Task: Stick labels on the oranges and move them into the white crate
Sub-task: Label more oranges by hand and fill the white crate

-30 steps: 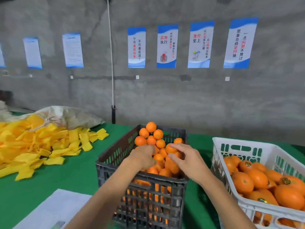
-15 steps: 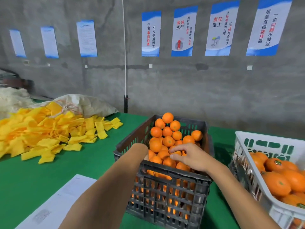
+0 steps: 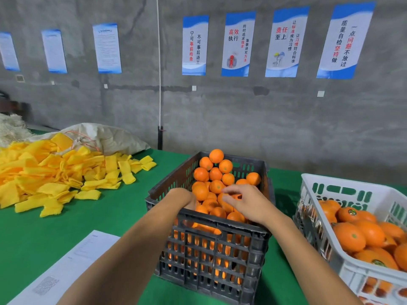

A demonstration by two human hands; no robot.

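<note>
A dark grey crate (image 3: 169, 180) stands in the middle of the green table, heaped with small oranges (image 3: 216, 155). My left hand (image 3: 184, 198) reaches down into the crate's near left corner, its fingers hidden among the fruit. My right hand (image 3: 246, 202) arches over the pile, thumb and fingers curled round one orange (image 3: 236, 197). The white crate (image 3: 352, 183) at the right holds larger oranges (image 3: 350, 237), some bearing a small round label (image 3: 351, 212).
A pile of yellow foam sleeves (image 3: 44, 172) covers the table's left side in front of a pale sack (image 3: 114, 137). A printed sheet of paper (image 3: 66, 271) lies at the near left. A concrete wall with posters stands behind the table.
My left hand has sunk lower into the dark crate, hiding its fingers. My right hand's fingers have closed round an orange. The view has swung slightly left.
</note>
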